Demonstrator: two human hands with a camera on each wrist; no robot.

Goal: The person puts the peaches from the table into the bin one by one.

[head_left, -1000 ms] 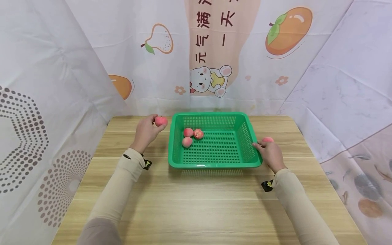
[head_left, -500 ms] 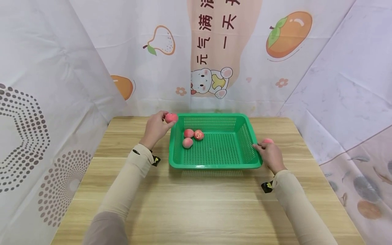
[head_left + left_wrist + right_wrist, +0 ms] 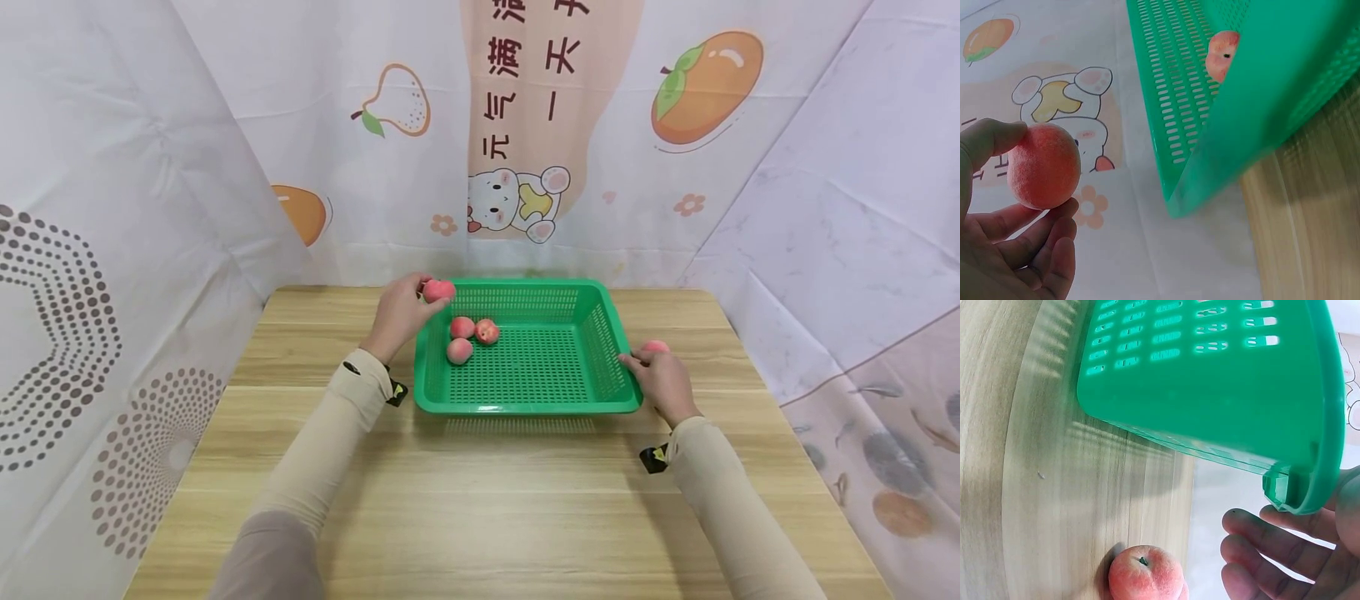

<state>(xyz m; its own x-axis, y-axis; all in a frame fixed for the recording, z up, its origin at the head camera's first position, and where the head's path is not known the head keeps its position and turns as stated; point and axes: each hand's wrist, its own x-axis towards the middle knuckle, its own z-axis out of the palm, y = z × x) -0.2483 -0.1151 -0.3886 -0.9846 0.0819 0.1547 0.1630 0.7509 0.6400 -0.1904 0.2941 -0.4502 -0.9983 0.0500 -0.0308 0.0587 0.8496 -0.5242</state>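
Note:
My left hand [image 3: 401,315] pinches a fuzzy pink-red peach [image 3: 1044,165] between thumb and fingertips, over the left rim of the green plastic basket [image 3: 525,408]. Inside the basket, three peaches [image 3: 460,351] sit grouped toward its left end. At the opposite end, my right hand [image 3: 666,383] holds the basket's right rim with thumb and index finger, while its other fingers stay loose in the right wrist view. Beyond that hand a peach [image 3: 1145,573] lies on the table beside the basket, mostly hidden in the head view; a sliver of pink shows behind it.
The basket stands on a wood-grain table [image 3: 480,500], near its back edge. Printed curtains [image 3: 360,183] hang close behind the table and along both sides.
My left hand has carried its peach rightward, from left of the basket to over its left rim. My right hand stays on the right rim, and the peaches inside have not moved.

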